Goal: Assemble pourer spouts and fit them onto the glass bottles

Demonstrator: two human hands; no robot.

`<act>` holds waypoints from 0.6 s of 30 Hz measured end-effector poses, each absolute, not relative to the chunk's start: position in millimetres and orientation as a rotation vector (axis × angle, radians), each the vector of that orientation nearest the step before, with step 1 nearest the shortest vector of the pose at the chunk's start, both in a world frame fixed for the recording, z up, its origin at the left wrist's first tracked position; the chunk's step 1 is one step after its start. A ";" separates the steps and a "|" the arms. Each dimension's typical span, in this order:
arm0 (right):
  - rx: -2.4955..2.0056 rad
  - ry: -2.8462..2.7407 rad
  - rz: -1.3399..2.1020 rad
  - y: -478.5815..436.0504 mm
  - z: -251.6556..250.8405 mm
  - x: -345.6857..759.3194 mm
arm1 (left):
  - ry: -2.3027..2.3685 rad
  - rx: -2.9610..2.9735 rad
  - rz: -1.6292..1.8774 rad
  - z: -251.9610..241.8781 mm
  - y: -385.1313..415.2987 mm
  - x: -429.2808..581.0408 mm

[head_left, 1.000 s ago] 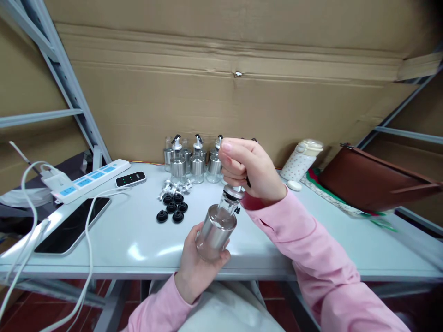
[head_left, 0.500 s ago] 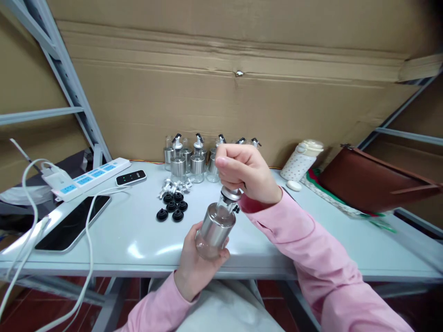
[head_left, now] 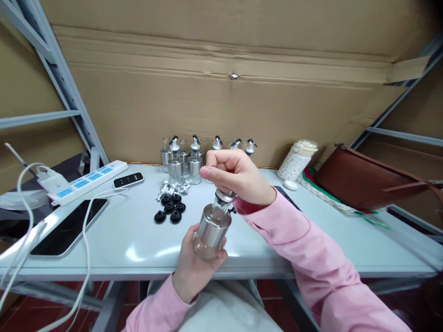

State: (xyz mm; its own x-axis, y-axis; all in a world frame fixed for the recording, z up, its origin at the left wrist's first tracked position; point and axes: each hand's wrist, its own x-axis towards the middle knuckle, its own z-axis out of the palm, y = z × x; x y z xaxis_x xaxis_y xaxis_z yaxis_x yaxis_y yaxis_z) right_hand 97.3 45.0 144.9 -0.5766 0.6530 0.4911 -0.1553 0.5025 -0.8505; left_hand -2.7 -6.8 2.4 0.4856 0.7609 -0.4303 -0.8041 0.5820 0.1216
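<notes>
My left hand (head_left: 199, 265) is wrapped round the lower part of a glass oil bottle (head_left: 212, 230) with a steel band, held tilted above the table's front edge. On the bottle's neck sits a pourer top (head_left: 224, 196); its silver collar shows, while its spout is hidden by my hand. My right hand (head_left: 238, 175) is closed in a fist round that upper part, thumb pointing left. Left of the bottle lie several black stoppers (head_left: 169, 208) and a heap of silver spouts (head_left: 173, 188). Behind stand several similar bottles (head_left: 176, 168), most front ones with pourers.
At left lie a power strip (head_left: 88, 182), a small black-and-white device (head_left: 128, 180), a phone (head_left: 69, 228) and white cables (head_left: 87, 240). On the right are a dotted flask (head_left: 294, 161), a round white object (head_left: 290, 185) and a brown bag (head_left: 360, 182). Cardboard (head_left: 207, 101) walls the back.
My right fist has shifted slightly left and turned a little over the bottle's top. The left hand keeps its hold. The whole view has shifted slightly.
</notes>
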 end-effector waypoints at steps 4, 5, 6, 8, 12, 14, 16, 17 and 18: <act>-0.387 -1.894 1.199 43.3 146.1 95.5 | 0.456 -0.066 0.953 -0.2 -6.5 -2.9; -0.376 -1.873 1.213 43.7 145.1 95.1 | 0.438 -0.065 0.953 -0.7 -6.5 -3.0; -0.365 -1.842 1.239 44.4 143.6 94.7 | 0.413 -0.069 0.957 -1.1 -6.6 -3.1; -0.336 -1.772 1.323 46.6 140.4 93.8 | 0.368 -0.093 0.993 -1.4 -7.1 -3.3; -0.365 -1.655 1.428 52.1 142.9 87.9 | 0.302 -0.121 1.078 -3.7 -7.8 -2.9; -0.391 -1.625 1.360 55.1 152.5 80.4 | 0.243 -0.101 1.075 -7.5 -7.2 -1.9; -0.367 -1.620 1.249 59.5 166.5 67.8 | 0.202 -0.074 1.042 -12.4 -5.9 -0.5; -0.346 -1.618 1.179 62.9 174.0 59.4 | 0.193 -0.060 1.022 -14.6 -5.1 0.1; -0.322 -1.618 1.103 67.4 181.3 49.5 | 0.189 -0.046 1.003 -16.3 -4.3 0.6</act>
